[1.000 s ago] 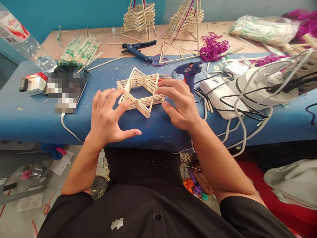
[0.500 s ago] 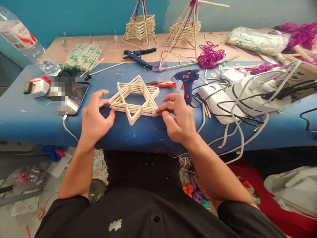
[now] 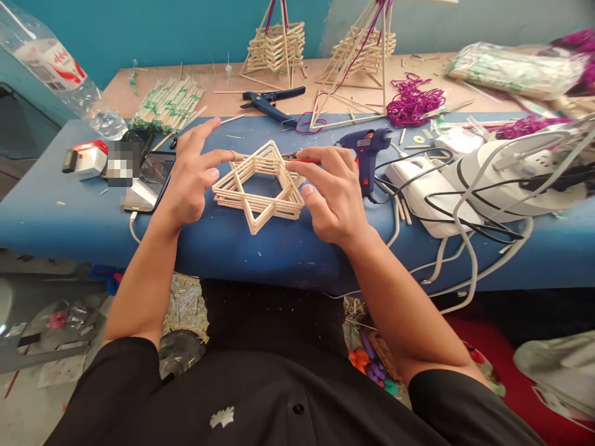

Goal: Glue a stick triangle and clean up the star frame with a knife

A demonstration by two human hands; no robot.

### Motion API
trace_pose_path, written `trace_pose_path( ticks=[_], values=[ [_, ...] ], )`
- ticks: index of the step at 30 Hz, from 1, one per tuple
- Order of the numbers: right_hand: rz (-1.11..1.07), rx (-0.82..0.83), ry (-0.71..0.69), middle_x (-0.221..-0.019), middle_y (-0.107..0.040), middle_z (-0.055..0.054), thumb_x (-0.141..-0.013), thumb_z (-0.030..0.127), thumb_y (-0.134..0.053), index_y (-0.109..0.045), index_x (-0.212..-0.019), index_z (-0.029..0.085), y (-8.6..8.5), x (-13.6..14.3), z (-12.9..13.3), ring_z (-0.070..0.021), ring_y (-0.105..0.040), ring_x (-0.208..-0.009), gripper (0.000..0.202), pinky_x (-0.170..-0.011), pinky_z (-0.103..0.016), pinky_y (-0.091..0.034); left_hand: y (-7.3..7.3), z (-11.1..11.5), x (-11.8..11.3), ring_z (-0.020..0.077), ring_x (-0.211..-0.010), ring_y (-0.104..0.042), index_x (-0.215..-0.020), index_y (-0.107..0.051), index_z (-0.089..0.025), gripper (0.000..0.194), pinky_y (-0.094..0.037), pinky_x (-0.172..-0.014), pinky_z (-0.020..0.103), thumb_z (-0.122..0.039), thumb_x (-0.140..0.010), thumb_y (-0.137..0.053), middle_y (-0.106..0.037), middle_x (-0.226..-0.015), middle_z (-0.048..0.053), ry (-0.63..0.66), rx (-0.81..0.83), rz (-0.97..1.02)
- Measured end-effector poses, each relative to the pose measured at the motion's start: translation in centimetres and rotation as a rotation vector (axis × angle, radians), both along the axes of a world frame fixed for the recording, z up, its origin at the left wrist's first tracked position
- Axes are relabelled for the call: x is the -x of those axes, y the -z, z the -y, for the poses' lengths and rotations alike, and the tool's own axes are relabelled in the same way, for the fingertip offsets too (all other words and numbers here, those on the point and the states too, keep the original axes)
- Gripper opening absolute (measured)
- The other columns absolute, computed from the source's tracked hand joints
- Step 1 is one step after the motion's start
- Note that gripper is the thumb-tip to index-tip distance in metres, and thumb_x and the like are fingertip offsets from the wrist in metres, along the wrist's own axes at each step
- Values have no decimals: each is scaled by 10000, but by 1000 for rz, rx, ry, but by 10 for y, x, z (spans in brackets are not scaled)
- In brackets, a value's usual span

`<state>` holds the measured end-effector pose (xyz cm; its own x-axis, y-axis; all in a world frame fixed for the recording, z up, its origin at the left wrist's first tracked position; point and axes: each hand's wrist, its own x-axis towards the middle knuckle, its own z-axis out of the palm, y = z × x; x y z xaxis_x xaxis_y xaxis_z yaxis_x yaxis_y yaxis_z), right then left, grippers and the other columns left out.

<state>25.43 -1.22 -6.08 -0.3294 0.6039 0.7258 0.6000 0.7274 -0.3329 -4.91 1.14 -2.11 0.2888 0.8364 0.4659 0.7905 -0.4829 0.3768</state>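
Note:
A six-pointed star frame (image 3: 274, 203) of stacked thin wooden sticks lies on the blue table top between my hands. My left hand (image 3: 191, 176) is at its left side, fingers spread, with the index fingertip reaching the star's back-left point. From the right, my right hand (image 3: 337, 195) lays its extended index finger on the star's upper right side. My right thumb is apart from that finger, close by the right point. Behind the star, a red-handled utility knife (image 3: 304, 157) is partly hidden by my right fingers. A blue glue gun (image 3: 367, 155) stands just beyond my right hand.
Dark blue cutting pliers (image 3: 272, 105) lie behind the star. Two stick structures (image 3: 276, 49) with purple string stand at the back. A power strip (image 3: 430, 198) and tangled cables fill the right. A phone, stick bundle (image 3: 167, 102) and plastic bottle (image 3: 69, 80) are left.
My left hand has lifted and shifted its fingers to the star's back-left point. My right fingers have moved up onto its upper right side. The whole view has shifted slightly.

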Motion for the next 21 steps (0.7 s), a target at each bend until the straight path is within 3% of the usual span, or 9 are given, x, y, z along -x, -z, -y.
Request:
trace_pose_path(
  ticks=[5,9,12,17,21],
  values=[
    [8,8,7,-1408,-710,-84,-1074,465,-403,-744,-1331,346,3,0,1,-343,-638,-1283,443,-1151,-632,-429,4,1,1,320,-1621,-428,-1104,-808,-172,502,-287,-1414,508,-533,-1040,-465,-523,-1752,-16,66,26,39],
    [73,48,61,-1450,-684,-97,-1073,452,-376,-738,-1363,319,-2,2,5,-346,-602,-1325,483,-1167,-625,-404,3,3,0,349,-1657,-372,-1130,-842,-256,459,-195,-1442,531,-584,-977,-559,-520,-1757,-36,120,47,121],
    [130,83,100,-1478,-670,-110,-1074,446,-353,-733,-1386,293,-6,5,9,-351,-583,-1359,515,-1173,-621,-390,-4,5,-5,371,-1689,-316,-1092,-850,-307,347,-137,-1452,543,-549,-924,-667,-552,-1725,-51,131,69,188],
    [164,109,129,-1488,-662,-103,-1068,434,-364,-736,-1390,288,-8,7,12,-349,-581,-1368,513,-1172,-616,-393,-20,13,-17,388,-1712,-295,-1002,-821,-259,255,-160,-1438,598,-479,-957,-701,-597,-1679,-8,79,99,208],
    [165,119,125,-1497,-647,-101,-1075,437,-374,-740,-1388,286,-8,6,8,-348,-583,-1357,505,-1180,-626,-394,-25,18,-21,390,-1723,-268,-992,-806,-211,262,-135,-1433,629,-457,-953,-723,-572,-1710,20,85,109,134]
  ],
)
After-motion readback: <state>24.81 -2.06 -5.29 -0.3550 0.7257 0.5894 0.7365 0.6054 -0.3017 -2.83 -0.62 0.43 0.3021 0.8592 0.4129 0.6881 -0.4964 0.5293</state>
